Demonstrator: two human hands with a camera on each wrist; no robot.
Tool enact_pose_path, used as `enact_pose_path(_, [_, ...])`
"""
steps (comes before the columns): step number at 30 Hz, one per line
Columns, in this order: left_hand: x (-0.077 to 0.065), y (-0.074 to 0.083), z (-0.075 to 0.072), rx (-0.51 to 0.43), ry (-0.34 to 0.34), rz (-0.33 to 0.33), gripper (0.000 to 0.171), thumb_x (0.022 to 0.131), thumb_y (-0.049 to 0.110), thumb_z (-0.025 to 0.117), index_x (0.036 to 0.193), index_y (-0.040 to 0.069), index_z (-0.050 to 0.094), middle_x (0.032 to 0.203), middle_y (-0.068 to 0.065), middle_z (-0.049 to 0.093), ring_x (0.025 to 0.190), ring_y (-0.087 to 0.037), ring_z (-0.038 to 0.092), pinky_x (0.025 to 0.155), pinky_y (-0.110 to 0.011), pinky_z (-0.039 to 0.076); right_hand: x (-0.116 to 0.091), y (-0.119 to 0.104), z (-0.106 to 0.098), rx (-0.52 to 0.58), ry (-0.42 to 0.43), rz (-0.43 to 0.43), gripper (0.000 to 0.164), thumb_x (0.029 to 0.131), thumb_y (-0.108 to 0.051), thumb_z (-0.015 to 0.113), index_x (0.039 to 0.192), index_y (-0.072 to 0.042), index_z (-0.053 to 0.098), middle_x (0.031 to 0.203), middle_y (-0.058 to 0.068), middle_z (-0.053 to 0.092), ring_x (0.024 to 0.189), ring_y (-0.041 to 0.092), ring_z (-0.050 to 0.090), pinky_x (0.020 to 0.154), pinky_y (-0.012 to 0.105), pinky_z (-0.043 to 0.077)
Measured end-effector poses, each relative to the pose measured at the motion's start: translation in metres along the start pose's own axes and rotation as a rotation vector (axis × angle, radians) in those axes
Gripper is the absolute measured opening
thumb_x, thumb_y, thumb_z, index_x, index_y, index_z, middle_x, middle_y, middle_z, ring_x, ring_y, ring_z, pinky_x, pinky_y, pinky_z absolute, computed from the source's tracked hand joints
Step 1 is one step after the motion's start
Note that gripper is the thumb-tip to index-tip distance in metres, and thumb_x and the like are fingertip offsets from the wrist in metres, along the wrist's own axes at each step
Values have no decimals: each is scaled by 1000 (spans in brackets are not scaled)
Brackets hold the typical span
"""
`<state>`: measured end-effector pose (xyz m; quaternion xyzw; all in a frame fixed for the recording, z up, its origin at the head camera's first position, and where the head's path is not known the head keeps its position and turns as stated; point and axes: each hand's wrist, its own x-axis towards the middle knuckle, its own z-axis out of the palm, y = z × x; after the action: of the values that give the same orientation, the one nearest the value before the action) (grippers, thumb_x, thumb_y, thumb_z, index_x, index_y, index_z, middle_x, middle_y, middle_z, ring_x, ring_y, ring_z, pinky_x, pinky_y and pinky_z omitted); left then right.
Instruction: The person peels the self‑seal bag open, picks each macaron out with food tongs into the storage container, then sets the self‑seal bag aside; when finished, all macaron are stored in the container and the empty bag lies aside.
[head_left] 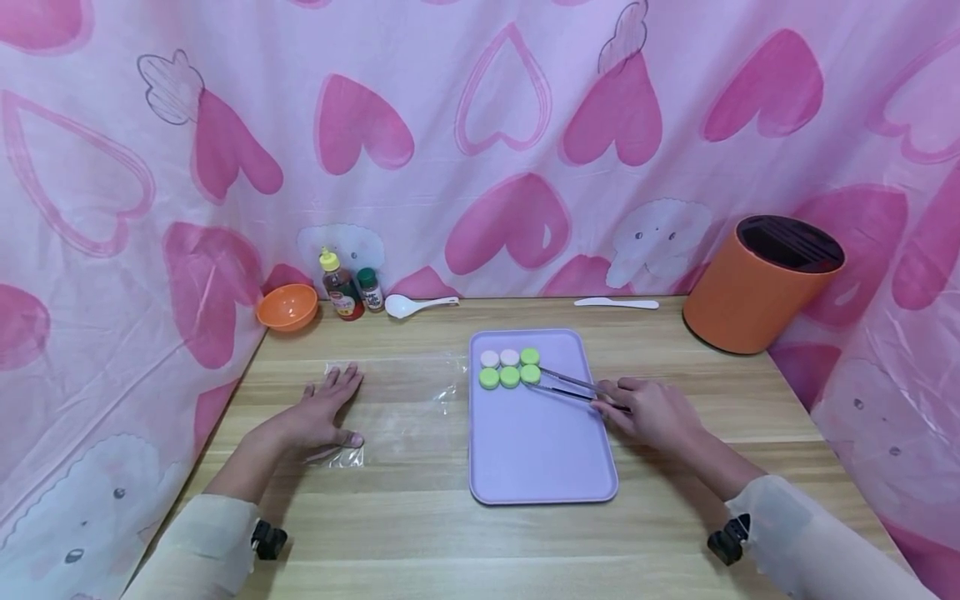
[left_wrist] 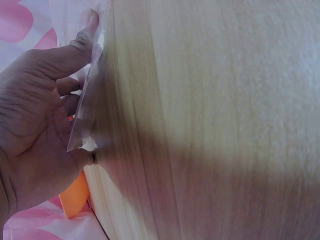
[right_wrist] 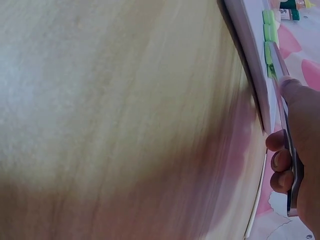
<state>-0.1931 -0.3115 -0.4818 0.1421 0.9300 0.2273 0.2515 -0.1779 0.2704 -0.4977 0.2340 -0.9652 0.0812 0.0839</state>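
Observation:
My right hand (head_left: 656, 412) grips metal tongs (head_left: 566, 392) over the right edge of a lilac tray (head_left: 543, 450). The tong tips lie on either side of the front right green macaron (head_left: 530, 374). Several green macarons and two pale pink ones (head_left: 490, 359) sit in two rows near the tray's far end. My left hand (head_left: 318, 417) lies with spread fingers at the left end of a clear plastic bag (head_left: 405, 408), flat on the table. In the left wrist view, the bag's edge (left_wrist: 85, 122) rises beside the thumb and fingers.
Along the back stand an orange bowl (head_left: 288, 307), a yellow-capped sauce bottle (head_left: 341, 287) and a green-capped jar (head_left: 370, 289). A white spoon (head_left: 420, 306) and a white knife (head_left: 617, 303) lie there too. At the back right stands an orange knife block (head_left: 750, 287). Heart-patterned curtain surrounds the table.

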Motion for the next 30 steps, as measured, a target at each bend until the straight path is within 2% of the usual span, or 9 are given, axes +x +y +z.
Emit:
enact_pose_path(6, [1, -1, 1, -1, -1, -3, 123, 89, 49, 89, 177, 4, 15, 186, -22, -5, 169, -55, -15, 128, -84, -10, -2, 2, 3, -5, -14, 11, 46, 101, -50, 79, 137, -21, 81, 108, 7, 83, 70, 17, 65, 54, 31, 50])
enact_pose_path(14, [1, -2, 1, 11, 2, -3, 124, 89, 50, 89, 177, 4, 14, 186, -21, -5, 169, -54, -15, 129, -83, -9, -6, 3, 0, -2, -12, 21, 48, 101, -49, 79, 140, -20, 79, 100, 4, 78, 62, 11, 52, 53, 26, 41])
enact_pose_path(21, [2, -1, 1, 11, 2, -10, 124, 89, 49, 89, 177, 5, 15, 187, -21, -4, 170, -54, -14, 129, -83, -8, -11, 5, 0, 5, 26, 28, 50, 99, -50, 82, 139, -20, 79, 102, 5, 79, 68, 14, 63, 54, 25, 44])
enact_pose_path(28, [1, -1, 1, 15, -2, -8, 124, 89, 49, 90, 177, 4, 15, 186, -22, -4, 169, -55, -14, 128, -84, -8, -17, 10, 4, 10, 77, 43, 48, 97, -47, 84, 137, -19, 81, 92, 2, 75, 63, 10, 53, 53, 24, 39])
enact_pose_path(30, [1, -1, 1, 15, -4, -11, 124, 89, 49, 89, 177, 5, 14, 186, -21, -5, 169, -54, -15, 129, -83, -9, -20, 13, 7, 13, 93, 53, 48, 97, -46, 85, 136, -18, 81, 93, 3, 76, 65, 11, 55, 54, 25, 42])
